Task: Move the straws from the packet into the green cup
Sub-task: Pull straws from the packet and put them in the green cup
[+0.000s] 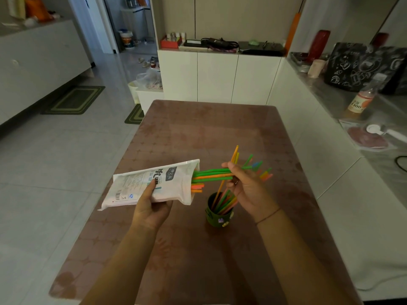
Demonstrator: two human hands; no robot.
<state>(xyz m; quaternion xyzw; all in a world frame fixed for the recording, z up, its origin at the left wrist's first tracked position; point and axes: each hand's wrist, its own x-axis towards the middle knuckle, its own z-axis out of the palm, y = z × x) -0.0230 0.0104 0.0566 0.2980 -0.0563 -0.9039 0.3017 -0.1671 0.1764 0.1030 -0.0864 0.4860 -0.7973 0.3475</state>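
Note:
My left hand [152, 208] grips a white printed straw packet [154, 183] from below, held above the table with its open mouth pointing right. A bunch of green, orange and pink straws [211, 175] sticks out of that mouth. My right hand [246, 188] pinches this bunch a little way beyond the packet, and the straw tips fan out past my fingers. Below my right hand stands the dark green cup [219, 215] on the table, with several coloured straws [224, 201] leaning inside it.
The brown patterned table [198, 249] runs forward to white cabinets [218, 78]. A counter on the right carries a bottle [360, 101], a black bag [361, 67] and a white cable. Tiled floor and green mats [74, 100] lie to the left.

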